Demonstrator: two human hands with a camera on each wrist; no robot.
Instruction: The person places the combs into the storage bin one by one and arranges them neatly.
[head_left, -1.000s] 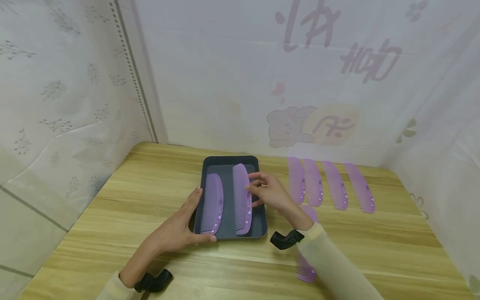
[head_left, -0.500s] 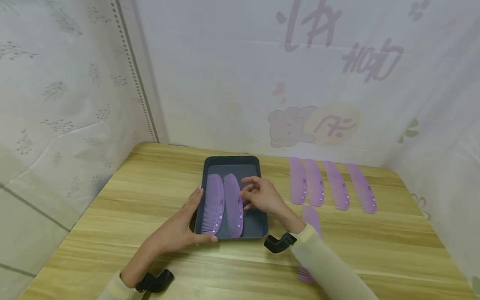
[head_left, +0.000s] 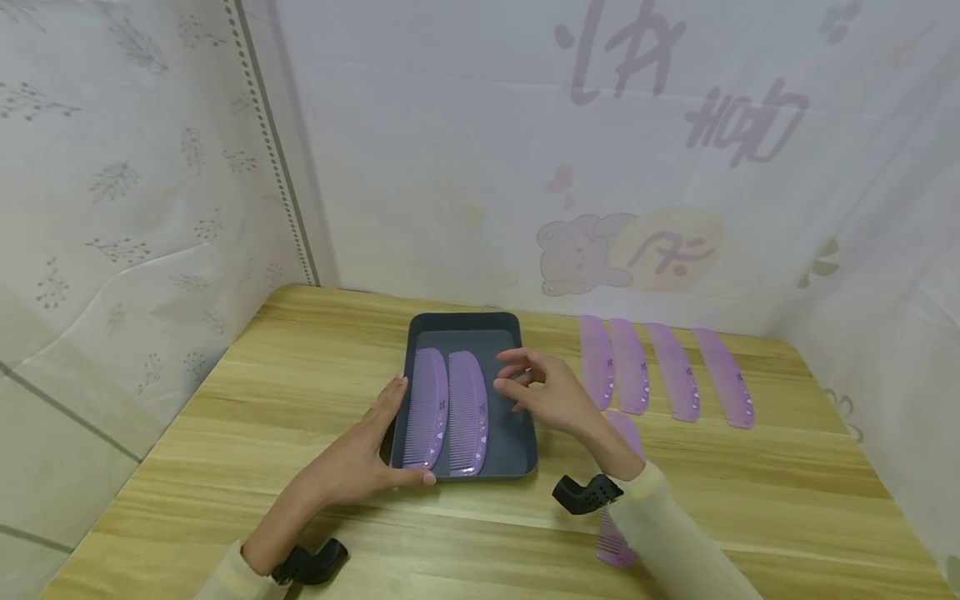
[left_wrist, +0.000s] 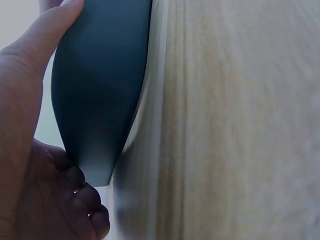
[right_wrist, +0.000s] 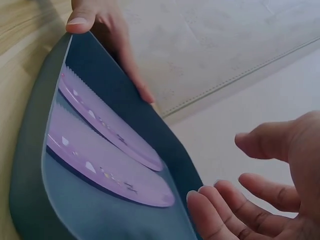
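Note:
Two purple combs lie side by side in a dark grey tray [head_left: 510,454]: the left comb [head_left: 427,408] and the right comb [head_left: 468,412], teeth facing left. My left hand [head_left: 360,454] grips the tray's near left corner, thumb on the front rim and fingers along the left wall; the left wrist view shows this hand [left_wrist: 35,150] around the tray wall [left_wrist: 100,90]. Above the tray's right side hovers my right hand [head_left: 547,392], holding nothing, fingers loosely bent. In the right wrist view its thumb and fingers [right_wrist: 270,142] stand apart, clear of the combs [right_wrist: 110,165].
On the wooden table [head_left: 247,400], several more purple combs [head_left: 672,371] stand in a row at the back right. Another comb [head_left: 617,542] lies nearer, partly hidden under my right forearm. A printed cloth wall [head_left: 420,167] borders the table's back.
The right comb was lowered into the tray, shifted left beside the first, and let go. My right hand has since drawn back to the right. My left hand stays on the tray.

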